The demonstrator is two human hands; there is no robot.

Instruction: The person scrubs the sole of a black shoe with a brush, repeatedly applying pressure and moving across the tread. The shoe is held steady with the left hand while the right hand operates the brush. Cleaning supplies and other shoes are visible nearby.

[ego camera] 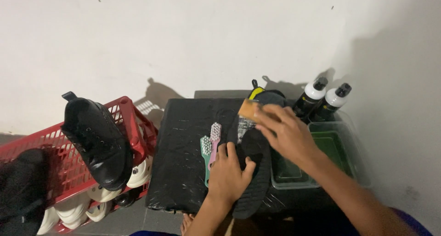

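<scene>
Black board [183,139]: right hand [287,132] hides shoe's [252,171] toe.

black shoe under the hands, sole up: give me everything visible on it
The black shoe lies sole up on a black plastic-covered block, long axis running from the near edge toward the wall. The sole looks like dark, matte rubber; tread is too dim to read. The left hand presses flat on its near half, and the right hand holds a tan brush block over its far end. A clear tub sits beside it.

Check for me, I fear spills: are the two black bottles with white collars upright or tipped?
Upright. Both black bottles stand by the wall, black caps pointing upward, behind the clear plastic tub.
</scene>
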